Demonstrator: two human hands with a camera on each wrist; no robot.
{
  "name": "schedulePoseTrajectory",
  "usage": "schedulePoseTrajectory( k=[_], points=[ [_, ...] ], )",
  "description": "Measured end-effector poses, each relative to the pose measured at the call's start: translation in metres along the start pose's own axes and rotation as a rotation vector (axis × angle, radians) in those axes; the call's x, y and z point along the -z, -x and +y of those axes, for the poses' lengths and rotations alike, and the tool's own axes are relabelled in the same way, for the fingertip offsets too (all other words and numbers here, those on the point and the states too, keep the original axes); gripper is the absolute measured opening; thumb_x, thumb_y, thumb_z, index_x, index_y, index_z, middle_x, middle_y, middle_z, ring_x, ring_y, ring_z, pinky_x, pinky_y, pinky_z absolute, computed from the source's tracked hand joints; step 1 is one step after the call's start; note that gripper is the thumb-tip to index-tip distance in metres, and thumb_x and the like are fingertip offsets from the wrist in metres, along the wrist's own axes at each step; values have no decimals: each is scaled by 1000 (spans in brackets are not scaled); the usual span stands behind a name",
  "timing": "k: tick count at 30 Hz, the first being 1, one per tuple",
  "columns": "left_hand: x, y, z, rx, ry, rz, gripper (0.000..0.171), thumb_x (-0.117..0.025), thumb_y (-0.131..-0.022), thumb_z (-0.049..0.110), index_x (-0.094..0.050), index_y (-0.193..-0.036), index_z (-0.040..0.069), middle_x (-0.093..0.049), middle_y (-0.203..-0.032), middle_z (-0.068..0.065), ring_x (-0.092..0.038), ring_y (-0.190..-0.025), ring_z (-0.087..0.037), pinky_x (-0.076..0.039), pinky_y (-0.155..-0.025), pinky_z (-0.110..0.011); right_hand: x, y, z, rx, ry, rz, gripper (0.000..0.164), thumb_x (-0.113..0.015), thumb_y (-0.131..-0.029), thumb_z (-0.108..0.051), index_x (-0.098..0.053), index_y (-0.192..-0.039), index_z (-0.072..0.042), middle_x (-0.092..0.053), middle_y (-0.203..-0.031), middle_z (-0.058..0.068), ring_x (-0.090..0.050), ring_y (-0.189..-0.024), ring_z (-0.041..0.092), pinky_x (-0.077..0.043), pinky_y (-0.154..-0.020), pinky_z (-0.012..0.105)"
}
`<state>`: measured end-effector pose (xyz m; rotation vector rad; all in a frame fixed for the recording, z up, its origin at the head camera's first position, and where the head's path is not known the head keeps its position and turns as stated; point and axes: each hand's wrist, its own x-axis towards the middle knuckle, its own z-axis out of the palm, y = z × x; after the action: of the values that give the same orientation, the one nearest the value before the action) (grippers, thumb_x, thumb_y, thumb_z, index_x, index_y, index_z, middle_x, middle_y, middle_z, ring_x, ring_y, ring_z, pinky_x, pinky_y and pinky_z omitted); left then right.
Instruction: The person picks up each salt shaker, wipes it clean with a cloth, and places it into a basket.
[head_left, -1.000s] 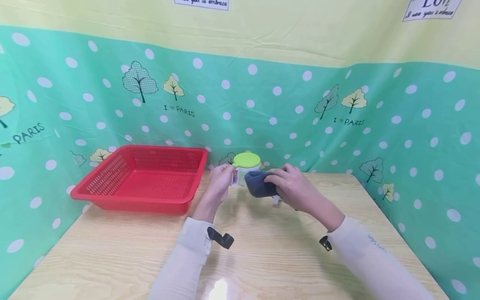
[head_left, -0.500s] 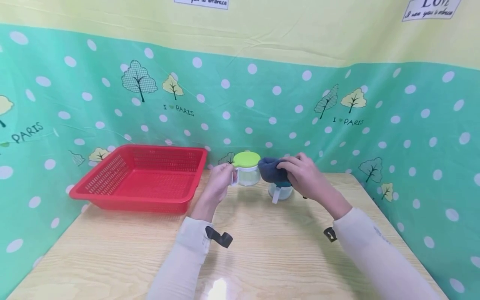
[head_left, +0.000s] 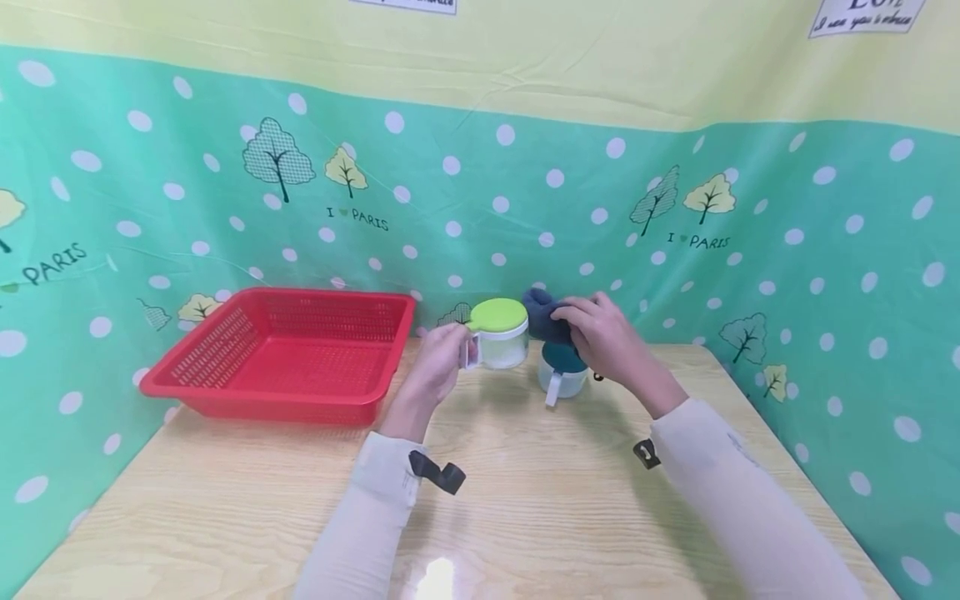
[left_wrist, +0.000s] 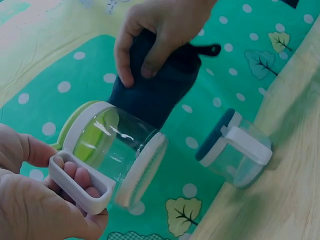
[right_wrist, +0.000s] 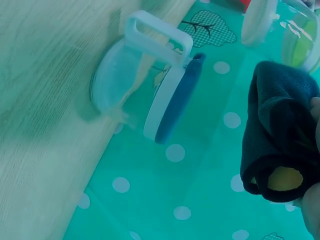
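My left hand holds a clear seasoning jar with a lime-green lid by its white handle, fingers curled through the loop. The jar is held up over the table. In my right hand is a folded dark blue cloth, pinched between thumb and fingers, with a small hanging loop sticking out. The cloth is at the right side of the green-lidded jar and overlaps it in the left wrist view. Below the cloth, a second clear jar with a dark teal lid and white handle stands upright on the table.
A red perforated plastic basket sits at the left on the light wood table. A green polka-dot curtain hangs right behind the table and along both sides.
My right hand has moved the cloth from in front of the green-lidded jar to its right and farther back, uncovering the teal-lidded jar. The green-lidded jar has shifted slightly right.
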<state>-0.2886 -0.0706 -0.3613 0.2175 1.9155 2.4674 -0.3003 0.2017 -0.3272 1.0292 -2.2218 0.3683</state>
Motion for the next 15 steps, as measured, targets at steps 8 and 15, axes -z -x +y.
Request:
schedulePoseTrajectory(
  k=[8,15],
  points=[
    [-4,1,4,19,59,-57,16,-48,-89,-3,-50,-74,5,-48,-80,-7,-48,-87,-21,-40,-83,-33,-11,-7,3,-84,-87,21,25,-64,-92,10,-73,-112,-3,-70,-122,18,-59,-96,38,-52,-81,48],
    [-4,2,7,26,51,-98,19,-45,-88,-4,-50,-72,4,-48,-84,-7,-48,-87,-21,-41,-81,-32,-13,-11,11,-60,-141,69,20,-65,-91,12,-72,-104,-1,-72,-115,19,-64,-100,37,-49,-82,48]
  ],
)
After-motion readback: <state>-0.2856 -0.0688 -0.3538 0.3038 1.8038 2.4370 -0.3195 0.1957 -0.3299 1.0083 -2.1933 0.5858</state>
